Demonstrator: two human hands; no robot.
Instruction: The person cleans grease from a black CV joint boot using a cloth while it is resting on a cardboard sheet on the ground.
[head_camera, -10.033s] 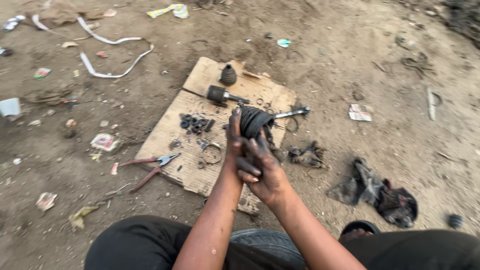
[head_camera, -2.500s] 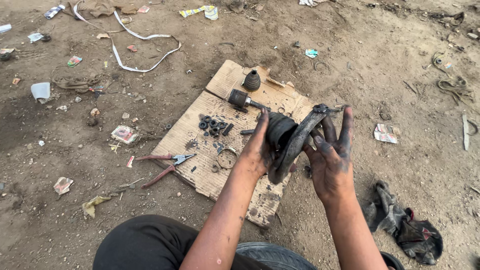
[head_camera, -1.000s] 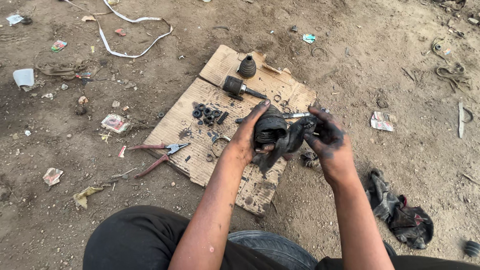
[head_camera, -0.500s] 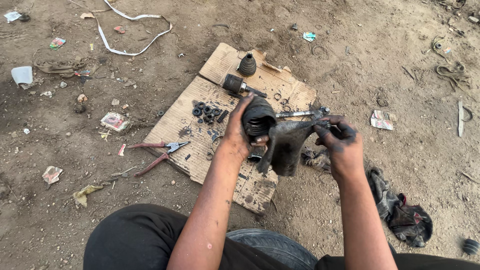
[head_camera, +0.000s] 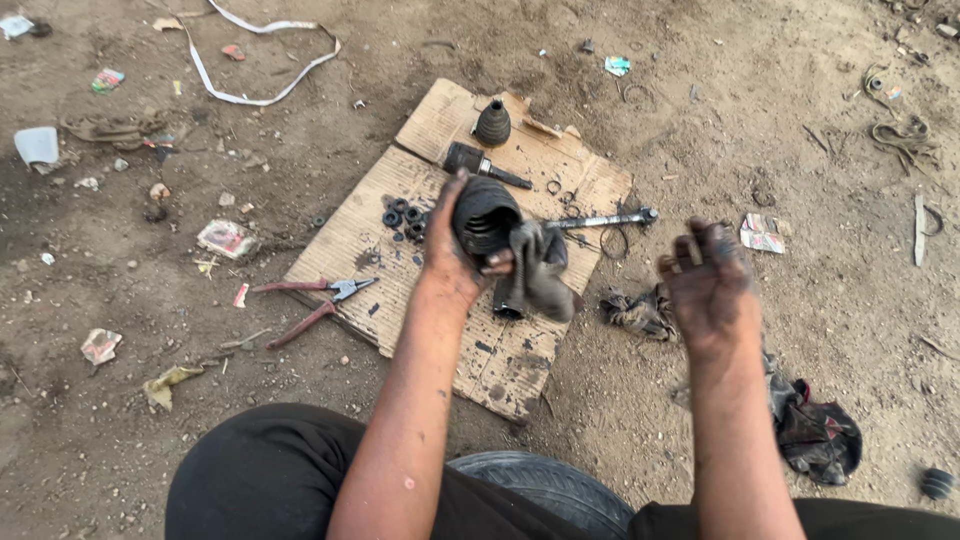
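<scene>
My left hand (head_camera: 452, 262) grips a black ribbed rubber boot (head_camera: 485, 215), holding it above a sheet of cardboard (head_camera: 350, 240) on the dirt. A greasy dark rag (head_camera: 540, 272) hangs from the boot's right side. My right hand (head_camera: 708, 280), smeared with grease, is open and empty, fingers spread, about a hand's width to the right of the rag. On the cardboard lie a thin metal shaft (head_camera: 598, 219), a joint piece with a stub (head_camera: 480, 164), a small cone-shaped rubber boot (head_camera: 491, 123) and a cluster of small dark round parts (head_camera: 400, 216).
Red-handled pliers (head_camera: 315, 302) lie at the cardboard's left edge. Dirty rags (head_camera: 812, 428) lie on the ground to the right, another (head_camera: 636, 312) by the cardboard. A tyre (head_camera: 545, 490) sits between my knees. White strapping (head_camera: 245, 60) and litter lie at the upper left.
My right hand has let go of the rag and drawn away to the right, opening. The left hand keeps holding the boot, with the rag now hanging from it.
</scene>
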